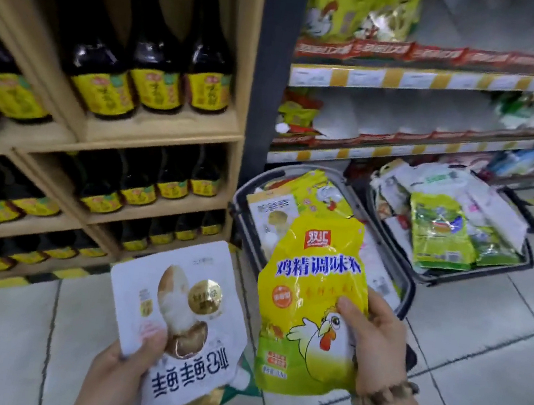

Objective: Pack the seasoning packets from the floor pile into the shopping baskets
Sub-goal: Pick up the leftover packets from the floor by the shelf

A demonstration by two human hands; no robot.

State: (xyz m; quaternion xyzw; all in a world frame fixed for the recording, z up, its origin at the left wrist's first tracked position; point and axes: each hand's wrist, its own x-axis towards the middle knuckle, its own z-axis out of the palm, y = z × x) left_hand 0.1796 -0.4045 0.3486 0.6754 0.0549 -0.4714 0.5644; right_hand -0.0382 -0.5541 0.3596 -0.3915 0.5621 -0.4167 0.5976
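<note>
My left hand grips a white seasoning packet with a mushroom picture, held upside down at the lower centre. My right hand holds a yellow chicken-essence packet upright, thumb pressed on its front. Behind the yellow packet a dark shopping basket stands on the floor with yellow and white packets inside. A second basket to its right is heaped with green and white packets. Part of a green packet shows on the floor under my hands; the rest of the floor pile is hidden.
A wooden shelf unit with several dark soy-sauce bottles fills the left. Metal store shelves with seasoning bags run along the back right. Grey tiled floor lies open to the right, with a yellow-black strip along the shelf base.
</note>
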